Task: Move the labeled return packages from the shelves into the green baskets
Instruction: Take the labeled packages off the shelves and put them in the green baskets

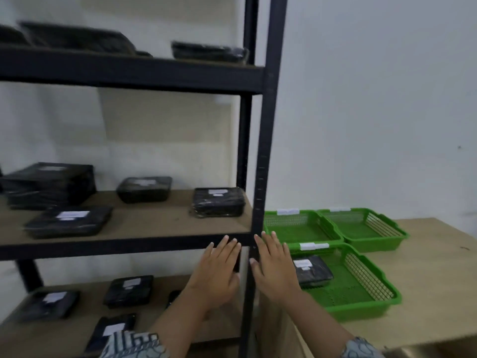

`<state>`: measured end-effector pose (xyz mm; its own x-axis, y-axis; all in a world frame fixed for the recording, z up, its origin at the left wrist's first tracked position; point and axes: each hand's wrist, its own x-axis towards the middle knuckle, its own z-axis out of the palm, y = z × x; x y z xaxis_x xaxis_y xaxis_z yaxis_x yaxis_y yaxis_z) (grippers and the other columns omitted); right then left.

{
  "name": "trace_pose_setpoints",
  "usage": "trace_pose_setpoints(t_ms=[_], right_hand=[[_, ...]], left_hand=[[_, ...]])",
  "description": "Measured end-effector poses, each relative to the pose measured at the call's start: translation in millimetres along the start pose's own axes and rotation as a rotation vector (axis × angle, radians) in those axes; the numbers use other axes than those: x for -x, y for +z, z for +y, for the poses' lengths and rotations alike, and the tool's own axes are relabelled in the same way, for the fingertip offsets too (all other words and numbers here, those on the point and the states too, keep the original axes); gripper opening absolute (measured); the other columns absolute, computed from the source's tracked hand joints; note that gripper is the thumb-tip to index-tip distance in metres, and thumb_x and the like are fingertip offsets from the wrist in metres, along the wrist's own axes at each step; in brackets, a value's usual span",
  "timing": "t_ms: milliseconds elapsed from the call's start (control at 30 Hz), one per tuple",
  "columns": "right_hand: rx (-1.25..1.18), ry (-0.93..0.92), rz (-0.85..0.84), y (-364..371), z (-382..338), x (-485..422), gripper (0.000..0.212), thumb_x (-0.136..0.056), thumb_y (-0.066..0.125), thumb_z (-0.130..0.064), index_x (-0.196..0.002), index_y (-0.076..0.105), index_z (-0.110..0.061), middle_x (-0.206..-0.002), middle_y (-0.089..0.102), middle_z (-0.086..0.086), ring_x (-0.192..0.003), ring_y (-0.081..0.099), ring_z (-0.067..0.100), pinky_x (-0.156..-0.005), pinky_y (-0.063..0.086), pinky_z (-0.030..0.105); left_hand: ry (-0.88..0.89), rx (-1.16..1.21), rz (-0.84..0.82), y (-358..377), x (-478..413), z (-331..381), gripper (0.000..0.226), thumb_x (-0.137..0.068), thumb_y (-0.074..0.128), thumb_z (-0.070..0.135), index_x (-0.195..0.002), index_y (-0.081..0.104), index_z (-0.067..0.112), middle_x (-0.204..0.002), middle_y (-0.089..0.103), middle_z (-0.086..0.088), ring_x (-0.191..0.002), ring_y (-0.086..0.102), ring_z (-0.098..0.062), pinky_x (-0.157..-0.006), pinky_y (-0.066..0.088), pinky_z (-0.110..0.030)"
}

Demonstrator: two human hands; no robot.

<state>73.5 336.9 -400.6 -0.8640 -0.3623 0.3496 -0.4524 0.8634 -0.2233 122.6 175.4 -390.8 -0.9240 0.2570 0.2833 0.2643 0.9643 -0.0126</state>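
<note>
Black wrapped packages with white labels lie on a dark metal shelf unit point(260, 156). On the middle board, one package point(219, 202) sits nearest the right post, with others point(144, 188) point(68, 222) further left. More packages point(128, 290) lie on the lower board. Three green baskets stand on a table to the right: the near basket point(361, 288) holds one labeled package point(311, 271), while the two far baskets point(299, 224) point(366, 224) hold nothing. My left hand point(219, 272) and my right hand point(273, 267) are both raised, fingers spread and empty, either side of the shelf's front post.
The top shelf carries several more dark packages point(209, 50), blurred. The wooden table point(433, 275) extends right of the baskets. A plain white wall stands behind everything. Patterned sleeves show at the bottom edge.
</note>
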Motion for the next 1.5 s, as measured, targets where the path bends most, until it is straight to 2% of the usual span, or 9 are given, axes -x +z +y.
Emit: trace_pose_setpoints(t_ms=[100,200,333,700,867,1033,1267,1400,1500], right_hand=[[-0.001,-0.079,0.046,-16.8,-56.1,-7.1,0.078,-0.079,0.005,-0.05,-0.15,0.018,-0.021,-0.159,0.013,0.001,-0.148,0.0,0.02,-0.118,0.0,0.039],[-0.021,-0.147,0.116,-36.7,-108.5,-19.5,0.074,-0.082,0.01,-0.05,-0.15,0.019,-0.021,-0.159,0.014,0.002,-0.148,0.001,0.021,-0.117,-0.003,0.039],[-0.035,-0.222,0.177,-61.8,-167.0,-36.9,0.058,-0.096,0.029,-0.04,-0.149,0.019,-0.02,-0.159,0.014,0.004,-0.147,0.002,0.022,-0.118,0.0,0.041],[0.002,-0.409,0.318,-130.4,-264.0,-109.9,0.057,-0.098,0.033,-0.039,-0.149,0.018,-0.019,-0.159,0.012,0.005,-0.148,0.001,0.023,-0.119,0.001,0.041],[0.036,-0.496,0.42,-164.3,-289.3,-162.6,0.06,-0.094,0.027,-0.041,-0.148,0.024,-0.016,-0.157,0.02,0.004,-0.147,0.006,0.022,-0.119,0.001,0.039],[0.05,-0.555,0.6,-190.5,-303.5,-217.5,0.063,-0.087,0.023,-0.046,-0.138,0.043,-0.014,-0.142,0.044,0.007,-0.138,0.033,0.026,-0.117,0.021,0.043],[0.01,-0.555,0.768,-215.6,-317.4,-270.9,0.048,-0.09,0.032,-0.04,-0.123,0.054,-0.014,-0.118,0.056,0.006,-0.11,0.05,0.024,-0.092,0.04,0.037],[-0.087,-0.459,0.716,-230.2,-333.6,-290.4,0.034,-0.097,0.036,-0.035,-0.125,0.051,-0.026,-0.119,0.052,0.006,-0.11,0.046,0.024,-0.086,0.04,0.038],[-0.21,-0.296,0.471,-243.0,-345.4,-305.2,0.034,-0.098,0.027,-0.044,-0.123,0.049,-0.034,-0.123,0.046,0.008,-0.109,0.045,0.028,-0.088,0.042,0.039]], left_hand=[[-0.06,-0.05,0.111,-33.6,27.8,-38.0,0.066,-0.092,0.029,0.04,-0.148,0.01,0.011,-0.154,0.0,0.0,-0.143,-0.005,-0.018,-0.111,-0.006,-0.038],[-0.107,-0.168,0.202,-70.3,50.8,-74.5,0.066,-0.087,0.034,0.041,-0.144,0.028,0.008,-0.152,0.02,-0.007,-0.14,0.008,-0.019,-0.112,0.014,-0.043],[-0.136,-0.221,0.203,-119.3,72.9,-112.9,0.068,-0.089,0.012,0.043,-0.149,0.001,0.012,-0.157,-0.003,-0.003,-0.143,-0.009,-0.019,-0.115,-0.004,-0.04],[-0.26,-0.34,0.387,-233.1,79.3,-196.9,0.064,-0.097,0.023,0.042,-0.148,-0.002,0.014,-0.158,-0.003,-0.005,-0.143,-0.007,-0.021,-0.116,0.002,-0.043],[-0.255,-0.353,0.555,-279.6,57.0,-249.5,0.073,-0.085,0.013,0.048,-0.146,0.023,0.01,-0.153,0.026,-0.008,-0.142,0.015,-0.024,-0.113,0.015,-0.044],[-0.255,-0.407,0.689,-322.8,30.7,-289.2,0.066,-0.084,0.023,0.044,-0.139,0.04,0.011,-0.141,0.045,-0.007,-0.133,0.035,-0.024,-0.109,0.027,-0.044],[-0.315,-0.301,0.798,-360.6,13.1,-338.3,0.052,-0.088,0.035,0.038,-0.133,0.047,0.013,-0.128,0.054,-0.004,-0.116,0.049,-0.022,-0.094,0.042,-0.04],[-0.385,-0.233,0.736,-362.6,5.8,-359.9,0.042,-0.095,0.04,0.034,-0.131,0.048,0.014,-0.125,0.056,-0.005,-0.111,0.05,-0.023,-0.089,0.043,-0.04],[-0.366,-0.24,0.678,-357.6,-3.2,-370.0,0.04,-0.096,0.037,0.037,-0.127,0.052,0.015,-0.12,0.059,-0.003,-0.107,0.052,-0.021,-0.087,0.044,-0.039]])
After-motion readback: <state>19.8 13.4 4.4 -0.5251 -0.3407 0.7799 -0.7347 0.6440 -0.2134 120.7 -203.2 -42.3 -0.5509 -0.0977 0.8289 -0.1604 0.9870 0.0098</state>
